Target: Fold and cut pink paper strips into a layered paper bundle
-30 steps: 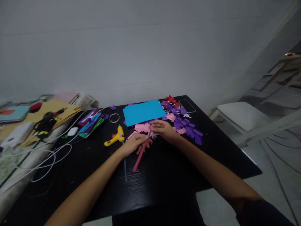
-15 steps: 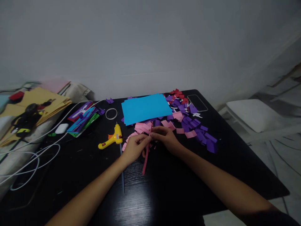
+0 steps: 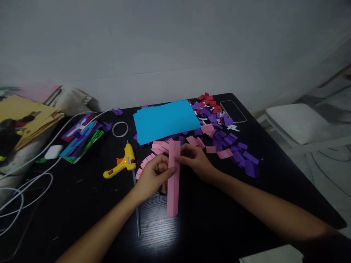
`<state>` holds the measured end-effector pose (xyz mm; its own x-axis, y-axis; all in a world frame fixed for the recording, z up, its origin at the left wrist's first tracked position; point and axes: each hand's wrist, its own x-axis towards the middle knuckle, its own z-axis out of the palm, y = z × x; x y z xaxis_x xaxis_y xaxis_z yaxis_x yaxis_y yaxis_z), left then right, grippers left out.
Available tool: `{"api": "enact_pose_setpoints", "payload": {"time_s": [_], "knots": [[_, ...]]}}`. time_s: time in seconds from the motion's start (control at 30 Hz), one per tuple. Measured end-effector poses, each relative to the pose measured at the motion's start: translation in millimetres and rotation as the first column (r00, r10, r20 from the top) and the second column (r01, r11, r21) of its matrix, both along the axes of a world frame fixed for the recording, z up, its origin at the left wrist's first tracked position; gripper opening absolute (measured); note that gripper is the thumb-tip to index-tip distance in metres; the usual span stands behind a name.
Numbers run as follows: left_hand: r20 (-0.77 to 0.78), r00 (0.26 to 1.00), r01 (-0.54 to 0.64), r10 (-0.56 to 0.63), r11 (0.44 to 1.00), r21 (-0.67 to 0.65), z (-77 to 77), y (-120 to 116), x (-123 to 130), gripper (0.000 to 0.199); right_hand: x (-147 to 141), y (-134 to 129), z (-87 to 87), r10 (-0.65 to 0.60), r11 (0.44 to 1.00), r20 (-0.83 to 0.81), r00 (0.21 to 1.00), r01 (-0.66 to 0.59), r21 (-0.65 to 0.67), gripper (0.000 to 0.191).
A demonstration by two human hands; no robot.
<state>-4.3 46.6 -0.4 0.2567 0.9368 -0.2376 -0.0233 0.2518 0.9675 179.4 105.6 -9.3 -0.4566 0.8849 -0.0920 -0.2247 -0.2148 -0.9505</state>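
Note:
A long pink paper strip (image 3: 173, 190) with a lengthwise crease stands between my hands, its broad face towards me. My left hand (image 3: 154, 176) pinches its left edge, thumb on the front. On the right edge, near the top, my right hand (image 3: 196, 160) grips the strip between thumb and fingers. Small folded pink pieces (image 3: 146, 160) lie behind and left of my left hand. Beyond the hands rests a stack of blue paper sheets (image 3: 167, 122). A yellow glue gun (image 3: 122, 163) lies to the left, close to a thin grey rod (image 3: 138, 219).
Purple pieces (image 3: 251, 168) and red pieces (image 3: 207, 98) are scattered on the black table (image 3: 219, 219). A phone-shaped object (image 3: 233, 111) lies back right. At left are a tape ring (image 3: 120, 129), coloured strips (image 3: 82, 137), a white case (image 3: 53, 152) and white cables (image 3: 51, 179).
The pink strip, seen nearly edge-on before, now shows its broad creased face. The left-side table items sit further left and slightly lower in view.

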Motion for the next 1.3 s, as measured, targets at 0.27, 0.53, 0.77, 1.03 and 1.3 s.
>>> {"api": "enact_pose_setpoints", "payload": {"time_s": [0.27,0.53,0.77,1.03,1.3], "knots": [[0.013,0.993,-0.115,0.115,0.993,-0.001,1.3,1,3,0.037,1,-15,-5.6,0.121,0.992,-0.039,0.992,-0.122,-0.021,0.035],[0.002,0.965,-0.263,0.264,0.962,0.071,-4.4,-2,4,0.029,3,-21,-10.4,0.171,0.985,0.031,0.985,-0.170,-0.038,0.041],[-0.020,0.930,-0.358,0.367,0.917,0.178,-2.2,-6,7,0.070,2,-22,-9.6,0.099,0.995,0.020,0.995,-0.100,0.019,0.050],[-0.159,0.919,-0.295,0.360,0.898,0.328,15.3,-2,-4,0.022,4,-20,-11.5,0.154,0.988,0.032,0.988,-0.154,0.009,0.042],[-0.004,0.973,-0.223,0.231,0.944,0.242,16.8,-2,-8,0.061,5,-23,-8.6,0.294,0.935,0.128,0.947,-0.313,0.168,0.023]]}}
